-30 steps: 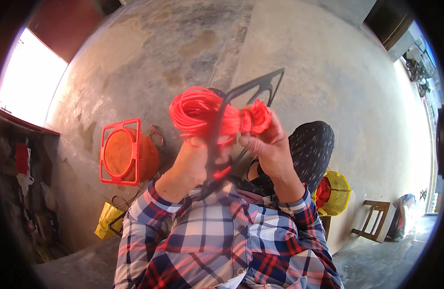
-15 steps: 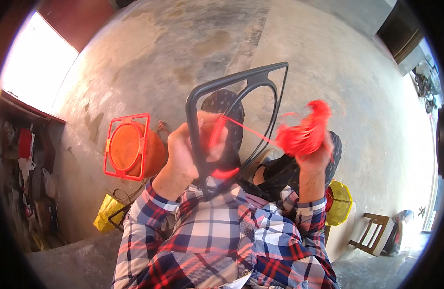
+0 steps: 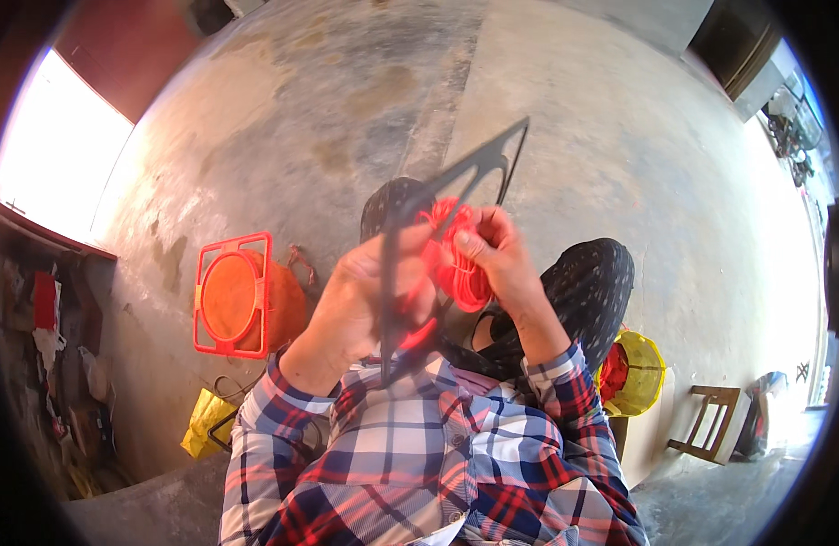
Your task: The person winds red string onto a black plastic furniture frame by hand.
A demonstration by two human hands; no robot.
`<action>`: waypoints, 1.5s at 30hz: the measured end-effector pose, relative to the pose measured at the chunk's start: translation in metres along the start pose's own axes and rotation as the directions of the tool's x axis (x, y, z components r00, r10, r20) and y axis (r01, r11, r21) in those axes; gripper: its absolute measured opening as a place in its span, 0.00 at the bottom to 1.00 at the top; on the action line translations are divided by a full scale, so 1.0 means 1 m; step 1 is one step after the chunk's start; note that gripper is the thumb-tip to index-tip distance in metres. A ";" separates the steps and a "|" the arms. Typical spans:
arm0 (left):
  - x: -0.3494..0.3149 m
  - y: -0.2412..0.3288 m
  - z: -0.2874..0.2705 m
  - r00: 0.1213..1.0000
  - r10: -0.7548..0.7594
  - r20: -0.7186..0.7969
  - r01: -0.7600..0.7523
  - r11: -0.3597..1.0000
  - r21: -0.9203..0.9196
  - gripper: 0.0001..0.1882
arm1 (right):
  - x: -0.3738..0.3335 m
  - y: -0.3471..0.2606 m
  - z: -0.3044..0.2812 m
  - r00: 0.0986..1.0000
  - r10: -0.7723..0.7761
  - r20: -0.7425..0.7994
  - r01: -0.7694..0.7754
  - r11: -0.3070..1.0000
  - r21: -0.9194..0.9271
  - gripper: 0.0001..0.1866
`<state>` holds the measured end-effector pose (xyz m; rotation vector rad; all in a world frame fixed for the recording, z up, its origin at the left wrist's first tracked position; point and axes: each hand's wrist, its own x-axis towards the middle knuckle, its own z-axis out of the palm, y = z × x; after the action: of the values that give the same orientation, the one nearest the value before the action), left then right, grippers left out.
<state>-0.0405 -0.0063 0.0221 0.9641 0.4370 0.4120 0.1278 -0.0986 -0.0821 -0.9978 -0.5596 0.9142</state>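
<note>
A dark grey frame with a round opening is held up over my lap, tilted so it shows nearly edge-on and smeared by motion. My left hand is closed around its near-left bar, where red cord is wound. In my right hand is a bundle of red cord, pinched between thumb and fingers right against the frame's opening. Part of the bundle hides behind the frame's bar. A curved red piece shows low on the frame, under my left hand.
Left of me, a red frame with a ring rests on a round orange-brown stool. A yellow bag lies nearer. At right stand a yellow basket with red material in it and a wooden stool. Concrete floor spreads ahead.
My right hand has brought the red cord bundle leftward from the right side to the frame, beside my left hand. The frame has turned from showing its face to nearly edge-on.
</note>
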 end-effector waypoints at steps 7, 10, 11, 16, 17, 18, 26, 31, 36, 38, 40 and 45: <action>0.003 0.002 0.026 0.875 -0.246 0.417 0.424 0.805 -0.414 0.25 | 0.012 -0.052 0.027 0.759 -0.360 0.543 0.230 0.928 0.293 0.17; 0.007 -0.009 0.024 0.834 -0.442 0.331 0.548 0.738 -0.393 0.15 | 0.012 -0.057 0.025 0.632 -0.405 0.660 0.383 0.904 0.189 0.18; 0.008 -0.016 0.013 0.832 -0.444 0.332 0.550 0.736 -0.394 0.15 | 0.008 -0.057 0.026 0.807 -0.320 0.496 0.326 0.942 0.078 0.19; 0.006 -0.020 -0.008 0.935 -0.352 0.041 0.341 0.864 -0.371 0.09 | -0.016 -0.027 -0.001 0.993 -0.061 0.105 0.048 0.991 0.126 0.31; 0.006 -0.021 -0.010 0.983 -0.180 0.039 0.182 0.916 -0.357 0.09 | -0.025 -0.027 0.006 0.993 -0.056 0.108 0.042 0.991 0.130 0.31; 0.008 -0.019 -0.006 0.995 -0.098 -0.029 0.084 0.946 -0.314 0.10 | -0.034 -0.031 0.017 0.986 -0.070 0.154 0.048 0.988 0.144 0.32; 0.011 -0.020 -0.011 0.992 -0.082 0.095 0.107 0.948 -0.299 0.15 | -0.034 -0.055 0.023 0.940 -0.332 -0.083 0.339 0.867 0.366 0.28; 0.013 -0.006 -0.034 0.999 -0.008 0.033 0.014 0.981 -0.195 0.15 | -0.047 -0.064 -0.043 0.926 -0.317 -0.203 0.354 0.550 0.756 0.25; 0.015 -0.008 -0.053 0.998 0.036 -0.055 -0.048 0.969 -0.243 0.09 | -0.052 -0.028 -0.047 0.982 -0.096 -0.161 0.156 0.895 0.418 0.21; 0.014 -0.005 -0.062 1.000 0.026 -0.002 -0.026 0.965 -0.261 0.11 | -0.046 -0.012 -0.047 0.972 0.005 -0.234 0.021 0.994 0.109 0.16; 0.014 -0.002 -0.056 0.999 -0.051 0.003 0.050 0.976 -0.214 0.19 | -0.045 0.021 -0.063 0.979 0.021 -0.201 -0.053 0.986 -0.157 0.16; 0.010 0.004 -0.041 0.989 -0.122 0.083 0.136 0.974 -0.181 0.22 | -0.036 0.030 -0.033 0.986 0.048 -0.161 -0.150 0.686 -0.712 0.22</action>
<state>-0.0542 0.0291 0.0032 0.7614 0.3867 0.2941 0.1226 -0.1376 -0.1241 -1.8170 -0.7871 0.7080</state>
